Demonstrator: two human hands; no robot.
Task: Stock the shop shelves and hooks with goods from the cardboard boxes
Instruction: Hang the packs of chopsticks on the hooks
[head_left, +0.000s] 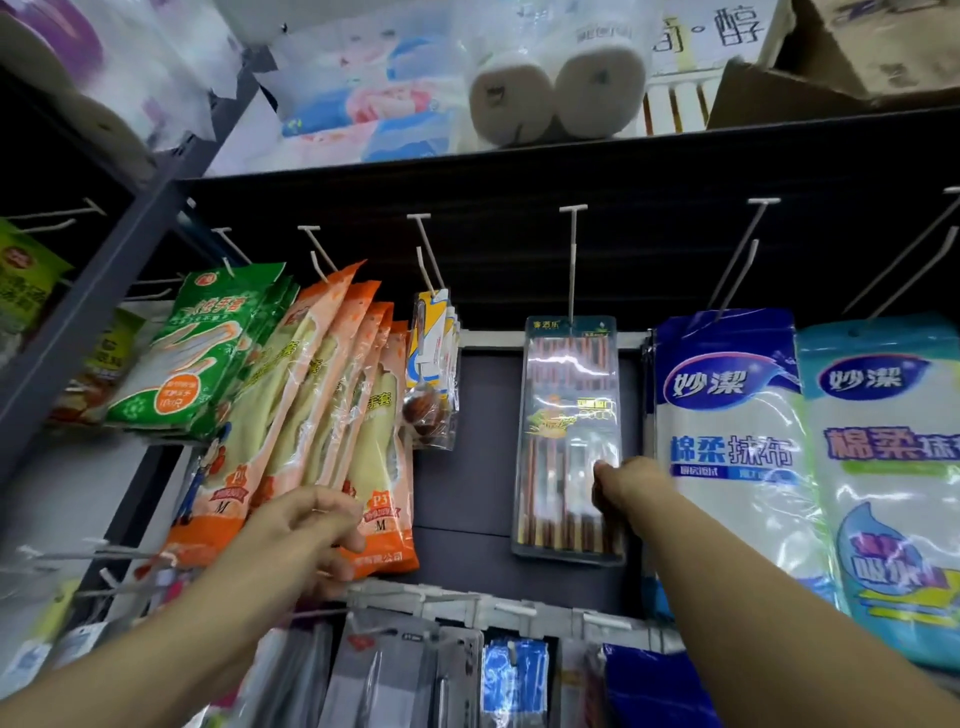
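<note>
A clear pack of brown chopsticks (569, 410) hangs on the middle white hook (573, 260) of the dark back panel. My right hand (626, 488) pinches the pack's right edge near its lower half. To the left, several orange packs of rubber gloves (332, 415) hang fanned out from a hook. My left hand (306, 535) is at their lower ends, fingers curled round the bottom of the front pack. No cardboard box of stock is in reach.
Green glove packs (192, 358) hang far left, a small spoon pack (434, 374) beside the orange ones, and blue-white cloth packs (727, 441) at right. Toilet rolls (556, 88) and a cardboard box (841, 62) sit on the top shelf. A lower hook row (467, 608) carries more packs.
</note>
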